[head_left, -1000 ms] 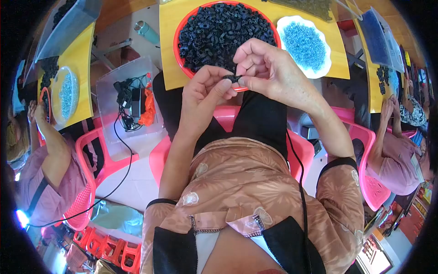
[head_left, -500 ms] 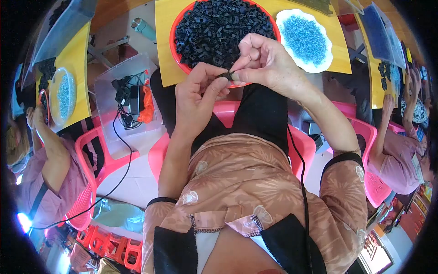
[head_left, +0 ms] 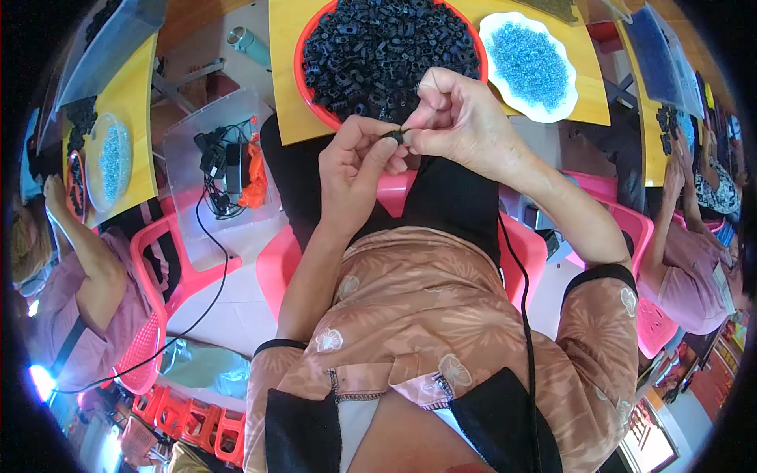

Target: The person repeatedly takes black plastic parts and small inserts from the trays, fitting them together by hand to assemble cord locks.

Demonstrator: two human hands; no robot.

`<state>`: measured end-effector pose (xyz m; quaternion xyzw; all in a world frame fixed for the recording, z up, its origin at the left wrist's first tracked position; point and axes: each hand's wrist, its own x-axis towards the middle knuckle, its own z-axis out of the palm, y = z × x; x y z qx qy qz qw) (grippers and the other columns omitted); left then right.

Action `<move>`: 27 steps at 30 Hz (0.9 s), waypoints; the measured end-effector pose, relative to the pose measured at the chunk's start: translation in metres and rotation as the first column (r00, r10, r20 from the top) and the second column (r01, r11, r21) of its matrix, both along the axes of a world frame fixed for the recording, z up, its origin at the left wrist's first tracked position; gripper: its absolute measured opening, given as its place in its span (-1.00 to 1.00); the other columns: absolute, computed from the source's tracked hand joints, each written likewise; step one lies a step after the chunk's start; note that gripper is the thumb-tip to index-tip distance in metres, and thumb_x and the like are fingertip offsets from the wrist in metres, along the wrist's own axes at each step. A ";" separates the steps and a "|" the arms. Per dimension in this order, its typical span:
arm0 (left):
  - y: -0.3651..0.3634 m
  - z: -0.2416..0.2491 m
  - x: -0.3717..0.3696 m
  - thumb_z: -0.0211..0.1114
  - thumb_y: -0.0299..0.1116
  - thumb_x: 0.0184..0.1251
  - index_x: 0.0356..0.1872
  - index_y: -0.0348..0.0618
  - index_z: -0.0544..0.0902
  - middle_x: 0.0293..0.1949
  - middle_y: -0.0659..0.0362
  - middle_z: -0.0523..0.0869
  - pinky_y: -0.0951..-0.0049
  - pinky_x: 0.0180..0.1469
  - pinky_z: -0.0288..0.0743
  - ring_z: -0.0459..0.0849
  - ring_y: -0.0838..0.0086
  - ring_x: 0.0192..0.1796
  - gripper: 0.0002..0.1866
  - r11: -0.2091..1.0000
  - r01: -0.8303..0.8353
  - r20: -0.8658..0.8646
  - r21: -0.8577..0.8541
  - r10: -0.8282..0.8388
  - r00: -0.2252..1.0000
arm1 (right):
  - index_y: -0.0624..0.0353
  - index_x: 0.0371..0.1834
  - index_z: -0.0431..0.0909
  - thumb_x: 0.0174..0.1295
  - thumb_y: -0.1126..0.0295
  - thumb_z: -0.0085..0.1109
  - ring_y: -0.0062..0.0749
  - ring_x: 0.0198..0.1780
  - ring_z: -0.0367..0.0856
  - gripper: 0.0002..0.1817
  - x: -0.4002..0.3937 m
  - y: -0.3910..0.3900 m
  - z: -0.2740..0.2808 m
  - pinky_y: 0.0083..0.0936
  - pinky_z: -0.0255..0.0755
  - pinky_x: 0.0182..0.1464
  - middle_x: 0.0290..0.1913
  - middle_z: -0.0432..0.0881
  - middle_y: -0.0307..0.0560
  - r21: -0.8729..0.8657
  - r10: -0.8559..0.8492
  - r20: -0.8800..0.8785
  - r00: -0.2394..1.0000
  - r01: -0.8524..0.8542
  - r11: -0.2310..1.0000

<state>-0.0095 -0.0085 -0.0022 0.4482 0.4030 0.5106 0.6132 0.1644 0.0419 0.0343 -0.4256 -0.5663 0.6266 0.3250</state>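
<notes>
Between my two hands is a small black part [head_left: 393, 136], just in front of a red basin [head_left: 299, 59] heaped with black pieces [head_left: 378, 55]. My left hand [head_left: 356, 162] pinches the part between thumb and forefinger. On its other side my right hand [head_left: 457, 122] is closed, thumb and forefinger meeting at the part's edge; whatever they grip is too small to make out. Right of the basin, a white scalloped plate [head_left: 494, 85] holds clear blue beads [head_left: 530, 65].
The basin and plate stand on a yellow table [head_left: 285, 94]. A clear bin [head_left: 185, 185] with cables and an orange bag is at the left. Co-workers [head_left: 98, 292] [head_left: 686, 260] sit on both sides. A black cable [head_left: 524, 315] runs down my front.
Both hands have shifted slightly right with the black part still between them. The co-worker's arm at the left has moved a little.
</notes>
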 end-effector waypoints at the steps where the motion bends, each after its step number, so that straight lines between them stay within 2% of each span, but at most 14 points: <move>1: -0.002 -0.001 0.000 0.12 -0.53 0.37 -0.15 -0.32 0.53 -0.39 0.18 0.66 0.65 -0.33 0.46 0.58 0.64 -0.41 -0.89 1.000 -0.011 -0.039 0.007 0.011 0.999 | 0.15 -0.47 0.22 -0.03 0.66 0.25 -0.63 -0.35 0.63 -0.67 -0.001 -0.002 0.001 -0.67 0.51 -0.31 -0.47 0.56 -0.20 0.003 0.002 -0.008 1.000 -0.002 1.000; 3: -0.001 0.000 0.003 0.12 -0.52 0.37 -0.13 -0.31 0.53 -0.39 0.17 0.66 0.64 -0.33 0.45 0.58 0.62 -0.41 -0.88 0.999 -0.010 -0.096 0.033 0.013 0.995 | 0.15 -0.46 0.25 -0.01 0.66 0.27 -0.60 -0.34 0.65 -0.68 0.000 -0.002 0.005 -0.67 0.53 -0.31 -0.44 0.60 -0.17 0.017 0.005 -0.020 1.000 -0.005 1.000; 5: -0.003 0.004 0.003 0.13 -0.52 0.37 -0.13 -0.31 0.53 -0.39 0.17 0.66 0.63 -0.33 0.45 0.59 0.62 -0.41 -0.88 0.999 0.008 -0.139 0.049 -0.001 0.990 | 0.15 -0.42 0.30 0.01 0.66 0.30 -0.57 -0.34 0.67 -0.69 0.009 0.005 0.005 -0.64 0.56 -0.27 -0.39 0.66 -0.10 -0.160 0.058 -0.146 0.988 -0.081 0.984; 6: -0.003 0.006 0.003 0.14 -0.53 0.36 -0.15 -0.32 0.53 -0.39 0.17 0.66 0.64 -0.34 0.47 0.59 0.63 -0.41 -0.88 0.999 0.024 -0.074 0.023 -0.022 0.997 | 0.16 -0.40 0.40 0.01 0.65 0.33 -0.56 -0.36 0.67 -0.74 0.016 0.009 0.007 -0.61 0.58 -0.25 -0.37 0.68 -0.05 -0.242 0.084 -0.151 0.985 -0.119 0.963; 8: -0.005 0.009 0.005 0.16 -0.54 0.35 -0.18 -0.34 0.54 -0.40 0.15 0.67 0.65 -0.34 0.50 0.61 0.65 -0.40 -0.90 0.998 0.066 0.062 -0.022 -0.065 0.996 | 0.17 -0.41 0.45 -0.01 0.65 0.35 -0.55 -0.37 0.68 -0.76 0.023 0.010 0.008 -0.60 0.58 -0.26 -0.41 0.68 -0.07 -0.267 0.142 -0.141 0.980 -0.176 0.948; 11: -0.010 0.010 0.008 0.17 -0.53 0.34 -0.18 -0.34 0.54 -0.41 0.15 0.68 0.65 -0.36 0.50 0.62 0.64 -0.41 -0.90 0.997 0.073 0.060 0.027 -0.075 0.995 | 0.21 -0.44 0.53 -0.06 0.61 0.42 -0.57 -0.40 0.66 -0.79 0.025 0.007 0.013 -0.62 0.56 -0.28 -0.46 0.67 -0.12 -0.295 0.167 -0.117 0.979 -0.195 0.935; 12: -0.012 0.011 0.010 0.18 -0.53 0.34 -0.18 -0.33 0.55 -0.41 0.14 0.68 0.64 -0.37 0.51 0.62 0.63 -0.41 -0.90 0.995 0.093 -0.010 0.047 -0.093 0.996 | 0.21 -0.44 0.53 -0.07 0.61 0.42 -0.58 -0.41 0.66 -0.79 0.024 0.004 0.012 -0.63 0.56 -0.29 -0.46 0.67 -0.13 -0.290 0.170 -0.120 0.978 -0.198 0.936; 17: -0.018 -0.002 0.006 0.18 -0.52 0.34 -0.12 -0.34 0.55 -0.37 0.13 0.70 0.63 -0.34 0.52 0.62 0.62 -0.40 -0.85 0.992 0.127 0.053 0.027 -0.128 0.990 | 0.22 -0.39 0.52 -0.06 0.60 0.43 -0.64 -0.37 0.63 -0.76 0.022 -0.006 0.013 -0.72 0.50 -0.28 -0.44 0.65 -0.20 -0.260 0.178 -0.114 0.977 -0.202 0.944; 21: -0.009 0.011 0.009 0.18 -0.50 0.35 -0.06 -0.34 0.51 -0.33 0.12 0.70 0.63 -0.30 0.52 0.62 0.63 -0.35 -0.80 0.983 0.184 0.065 -0.014 -0.183 0.981 | 0.20 -0.34 0.52 -0.04 0.62 0.38 -0.65 -0.32 0.63 -0.77 0.028 -0.001 0.024 -0.70 0.49 -0.23 -0.40 0.66 -0.23 -0.187 0.178 -0.065 0.982 -0.187 0.964; 23: -0.006 0.015 0.014 0.15 -0.50 0.36 -0.01 -0.31 0.49 -0.32 0.12 0.69 0.63 -0.28 0.49 0.60 0.63 -0.37 -0.77 0.985 0.153 0.064 -0.079 -0.148 0.987 | 0.20 -0.33 0.52 -0.03 0.62 0.36 -0.64 -0.31 0.63 -0.78 0.038 0.014 0.035 -0.68 0.50 -0.21 -0.40 0.66 -0.23 -0.139 0.177 0.001 0.984 -0.175 0.975; 24: -0.006 0.015 0.015 0.14 -0.50 0.36 0.02 -0.29 0.48 -0.32 0.12 0.69 0.63 -0.27 0.48 0.59 0.64 -0.38 -0.76 0.984 0.137 0.060 -0.116 -0.130 0.990 | 0.19 -0.33 0.53 -0.03 0.60 0.33 -0.62 -0.32 0.64 -0.79 0.045 0.025 0.045 -0.65 0.51 -0.20 -0.39 0.67 -0.22 -0.036 0.125 0.115 0.986 -0.121 0.992; 25: -0.004 0.013 0.014 0.14 -0.48 0.37 0.02 -0.28 0.48 -0.32 0.12 0.69 0.63 -0.28 0.47 0.58 0.64 -0.38 -0.76 0.986 0.124 0.054 -0.107 -0.119 0.991 | 0.18 -0.30 0.55 -0.04 0.57 0.35 -0.60 -0.33 0.65 -0.77 0.055 0.040 0.054 -0.65 0.52 -0.20 -0.38 0.68 -0.20 0.029 0.084 0.096 0.992 -0.087 0.996; 26: -0.004 0.009 0.012 0.13 -0.47 0.37 0.02 -0.28 0.48 -0.31 0.11 0.69 0.64 -0.29 0.46 0.57 0.65 -0.39 -0.76 0.989 0.109 0.045 -0.101 -0.105 0.993 | 0.14 -0.30 0.53 0.05 0.57 0.29 -0.66 -0.27 0.62 -0.82 0.068 0.056 0.067 -0.68 0.48 -0.19 -0.35 0.62 -0.29 0.113 0.086 0.052 0.995 -0.092 0.989; 27: -0.005 0.005 0.009 0.13 -0.45 0.38 0.02 -0.27 0.48 -0.31 0.11 0.70 0.64 -0.31 0.45 0.56 0.66 -0.40 -0.76 0.991 0.091 0.036 -0.099 -0.088 0.995 | 0.13 -0.23 0.54 0.06 0.51 0.30 -0.66 -0.27 0.61 -0.80 0.076 0.071 0.081 -0.64 0.49 -0.16 -0.41 0.62 -0.29 0.355 -0.073 0.222 0.972 -0.011 0.935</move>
